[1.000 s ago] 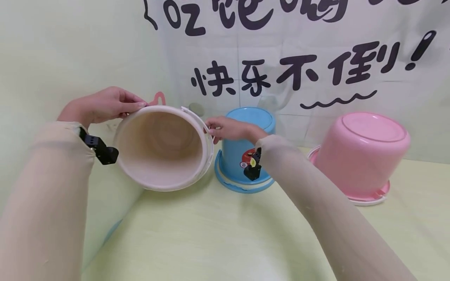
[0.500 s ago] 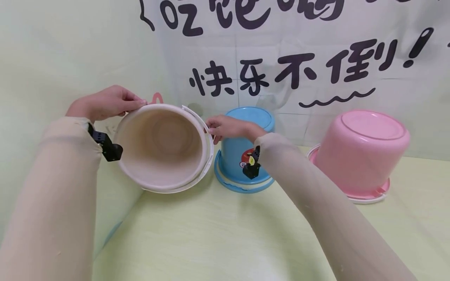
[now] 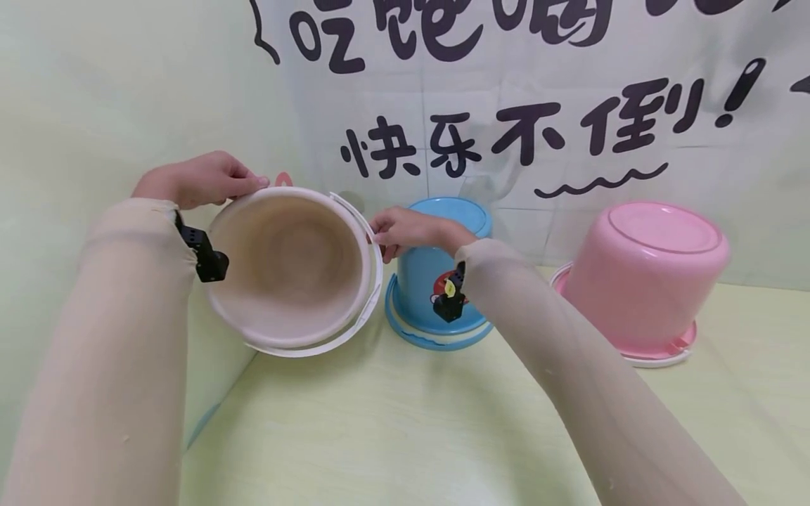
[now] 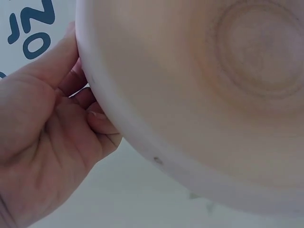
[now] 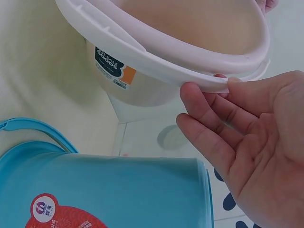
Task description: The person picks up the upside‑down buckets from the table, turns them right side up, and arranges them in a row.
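A pale pinkish-white bucket (image 3: 253, 299) is tilted so its mouth faces the head camera. My left hand (image 3: 196, 179) holds the bucket's upper left rim; in the left wrist view that hand (image 4: 52, 123) has its thumb along the rim and its fingers behind it. On the other side, my right hand (image 3: 408, 228) pinches the white handle (image 3: 376, 281) between thumb and fingers. The handle hangs slightly apart from the rim along the lower right. A black and orange label (image 5: 111, 69) shows on the bucket's outer wall in the right wrist view.
Just right of the pale bucket, a blue bucket (image 3: 420, 302) stands upside down, partly behind my right hand and wrist. Farther right is an upside-down pink bucket (image 3: 645, 281). A pink hook (image 3: 283, 180) and a banner with black lettering (image 3: 525, 133) are on the walls behind.
The handle has swung down and away from the bucket's rim, widening the gap between them. My left hand and forearm have shifted slightly right.
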The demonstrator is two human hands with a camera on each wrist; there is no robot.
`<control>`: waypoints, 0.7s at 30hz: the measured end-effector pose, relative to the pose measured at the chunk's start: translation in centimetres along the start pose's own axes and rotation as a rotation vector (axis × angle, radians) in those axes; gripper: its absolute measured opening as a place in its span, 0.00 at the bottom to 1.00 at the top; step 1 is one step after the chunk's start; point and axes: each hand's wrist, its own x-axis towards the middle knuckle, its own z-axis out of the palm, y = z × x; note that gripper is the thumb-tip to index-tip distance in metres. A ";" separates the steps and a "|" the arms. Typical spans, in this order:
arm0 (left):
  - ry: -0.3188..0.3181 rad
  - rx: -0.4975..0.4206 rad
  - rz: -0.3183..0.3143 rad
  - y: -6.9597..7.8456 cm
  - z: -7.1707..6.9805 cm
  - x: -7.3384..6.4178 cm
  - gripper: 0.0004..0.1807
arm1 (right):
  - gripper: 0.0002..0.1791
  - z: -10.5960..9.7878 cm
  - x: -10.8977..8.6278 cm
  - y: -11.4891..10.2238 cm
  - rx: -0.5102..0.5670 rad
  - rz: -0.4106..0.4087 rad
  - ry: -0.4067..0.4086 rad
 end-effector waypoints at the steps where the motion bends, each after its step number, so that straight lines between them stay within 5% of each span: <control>1: -0.005 -0.003 0.000 0.0 0.0 0.1 0.22 | 0.10 0.0 0.0 0.0 0.006 0.006 -0.001; 12: -0.075 0.044 -0.015 0.3 0.1 1.2 0.23 | 0.09 -0.5 -0.4 0.4 0.055 0.051 -0.020; 21: -0.109 -0.070 -0.029 0.2 0.9 2.5 0.21 | 0.09 -1.1 -0.9 0.4 0.042 0.095 -0.018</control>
